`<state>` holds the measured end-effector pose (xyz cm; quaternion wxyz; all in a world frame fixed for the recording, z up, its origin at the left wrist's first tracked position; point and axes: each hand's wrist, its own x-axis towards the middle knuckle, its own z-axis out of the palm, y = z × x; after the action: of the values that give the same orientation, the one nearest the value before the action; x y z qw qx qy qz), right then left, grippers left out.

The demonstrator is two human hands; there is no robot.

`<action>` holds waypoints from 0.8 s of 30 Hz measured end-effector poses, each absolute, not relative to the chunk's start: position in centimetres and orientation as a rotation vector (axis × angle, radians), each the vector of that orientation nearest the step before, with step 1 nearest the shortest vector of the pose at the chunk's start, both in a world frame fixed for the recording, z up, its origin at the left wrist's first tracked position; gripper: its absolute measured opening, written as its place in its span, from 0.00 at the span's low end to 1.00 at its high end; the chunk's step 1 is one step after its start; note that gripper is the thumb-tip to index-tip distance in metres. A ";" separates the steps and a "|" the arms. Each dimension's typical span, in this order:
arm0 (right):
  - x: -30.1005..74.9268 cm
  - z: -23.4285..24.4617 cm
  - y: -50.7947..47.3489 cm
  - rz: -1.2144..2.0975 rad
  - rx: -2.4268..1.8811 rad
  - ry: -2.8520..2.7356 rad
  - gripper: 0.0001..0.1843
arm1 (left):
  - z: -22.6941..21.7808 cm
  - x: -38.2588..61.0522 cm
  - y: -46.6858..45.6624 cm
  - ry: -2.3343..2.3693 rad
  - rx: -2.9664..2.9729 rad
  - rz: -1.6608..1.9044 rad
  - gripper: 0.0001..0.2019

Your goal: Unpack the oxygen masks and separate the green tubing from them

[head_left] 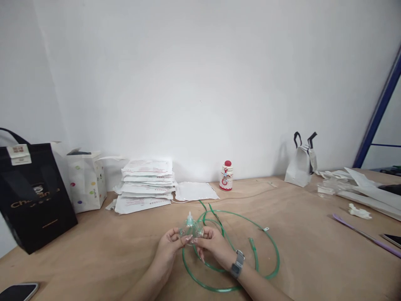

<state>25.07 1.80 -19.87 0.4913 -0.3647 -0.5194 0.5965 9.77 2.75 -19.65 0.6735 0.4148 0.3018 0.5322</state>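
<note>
Between my two hands is a clear, green-tinted oxygen mask (190, 229) with a pale nozzle pointing up and away from me. My left hand (171, 246) pinches its left side, thumb on the near face. On the opposite side my right hand (216, 246), with a grey watch on the wrist, grips the mask the same way. Green tubing (274, 251) lies in loose coils on the table under and around my right forearm. One tube end with a connector rests right of the watch. Whether the tubing joins the mask is hidden.
Flat white packets (144, 190) are stacked at the back left, beside a white sheet (196, 191). A red-capped bottle (226, 177), a black bag (37, 196), a dotted box (86, 182) and a white bag (299, 169) stand around. A purple stick (363, 232) lies right.
</note>
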 end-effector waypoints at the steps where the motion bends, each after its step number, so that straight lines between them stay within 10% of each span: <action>1: 25.1 -19.7 1.6 1.470 -0.887 -1.265 0.18 | -19.6 9.8 2.7 0.671 0.944 1.188 0.15; 24: 25.0 -19.6 1.5 1.458 -0.833 -1.403 0.22 | -21.0 9.4 3.7 0.622 0.937 1.102 0.14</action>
<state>25.03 1.47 -19.61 0.4589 -0.3382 -0.5695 0.5921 9.43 3.74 -20.97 0.7057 0.4216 0.2798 0.4959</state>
